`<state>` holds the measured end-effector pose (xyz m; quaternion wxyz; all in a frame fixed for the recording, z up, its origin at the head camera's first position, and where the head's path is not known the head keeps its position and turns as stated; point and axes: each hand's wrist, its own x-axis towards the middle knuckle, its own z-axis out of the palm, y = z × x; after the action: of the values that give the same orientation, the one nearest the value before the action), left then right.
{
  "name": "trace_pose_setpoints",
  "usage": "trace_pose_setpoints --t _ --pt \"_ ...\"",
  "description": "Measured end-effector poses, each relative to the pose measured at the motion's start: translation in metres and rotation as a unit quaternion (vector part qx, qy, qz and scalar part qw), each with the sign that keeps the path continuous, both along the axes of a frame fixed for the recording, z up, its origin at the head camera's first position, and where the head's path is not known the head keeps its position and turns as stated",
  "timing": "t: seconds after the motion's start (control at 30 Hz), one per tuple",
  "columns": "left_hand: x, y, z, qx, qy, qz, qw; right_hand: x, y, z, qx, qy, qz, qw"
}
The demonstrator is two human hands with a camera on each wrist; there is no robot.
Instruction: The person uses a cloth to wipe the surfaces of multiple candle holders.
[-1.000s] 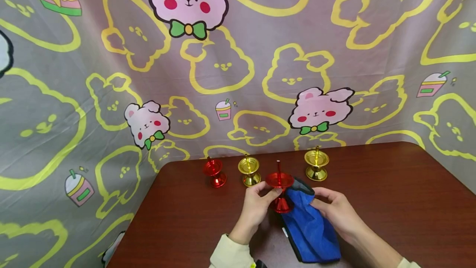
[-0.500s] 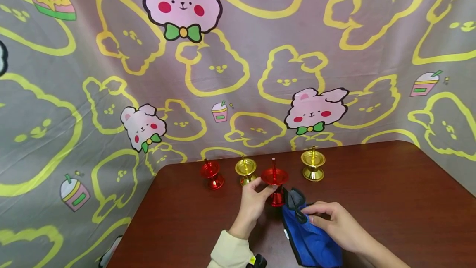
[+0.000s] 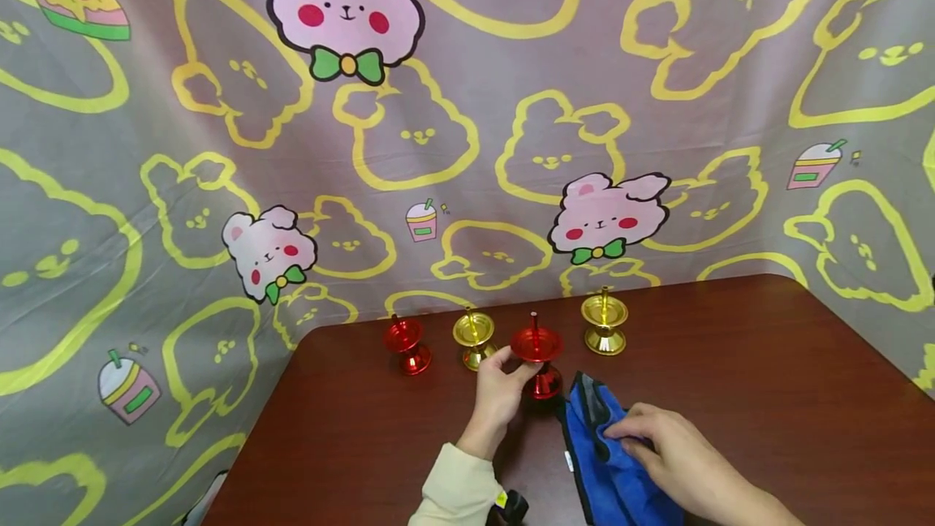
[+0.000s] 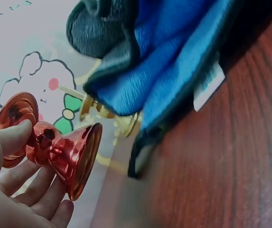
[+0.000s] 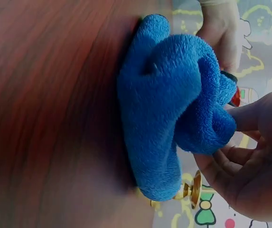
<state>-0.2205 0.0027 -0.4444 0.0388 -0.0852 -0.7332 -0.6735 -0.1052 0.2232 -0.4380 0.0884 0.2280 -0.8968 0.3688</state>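
My left hand (image 3: 500, 396) holds a shiny red candle holder (image 3: 538, 347) by its waist, thumb on one side and fingers on the other. In the left wrist view the red candle holder (image 4: 55, 147) shows its flared base and dish, with the spike partly cut off by the frame edge. A blue cloth (image 3: 606, 461) with black trim and a grey underside hangs from my right hand (image 3: 675, 453), which pinches its upper part. The cloth (image 5: 159, 109) looks fluffy and bunched in the right wrist view. Cloth and holder are apart.
Toward the back of the brown table (image 3: 351, 428) stand another red candle holder (image 3: 406, 339), a gold one (image 3: 475, 333) beside it, and a second gold one (image 3: 605, 315) further right. A patterned curtain (image 3: 453, 128) rises behind the table.
The cloth has come away from the red candle holder, as my right hand moved down and toward me with it. My left hand keeps its grip. The head view has shifted slightly.
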Motion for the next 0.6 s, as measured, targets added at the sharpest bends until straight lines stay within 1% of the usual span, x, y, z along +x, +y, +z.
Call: trace_pose_setpoints --t 0.13,0.2,0.37,0.53,0.6 --pt "-0.005 0.004 -0.006 0.008 -0.004 0.013 0.9999 0.003 0.009 0.004 0.046 -0.037 -0.019 0.998" --pt "-0.007 0.006 -0.008 0.021 -0.004 0.020 0.9996 0.004 0.014 0.005 0.057 -0.043 -0.023 0.997" --pt "-0.013 0.012 -0.013 0.039 0.012 0.025 0.9989 0.010 0.025 0.003 0.067 -0.025 -0.031 0.997" --pt "-0.023 0.020 -0.016 0.015 0.027 0.037 0.9989 0.012 0.035 -0.001 0.059 -0.017 -0.040 0.997" --pt "-0.029 0.022 -0.016 0.000 0.029 0.044 0.9986 0.013 0.037 -0.003 0.051 0.000 -0.042 0.998"
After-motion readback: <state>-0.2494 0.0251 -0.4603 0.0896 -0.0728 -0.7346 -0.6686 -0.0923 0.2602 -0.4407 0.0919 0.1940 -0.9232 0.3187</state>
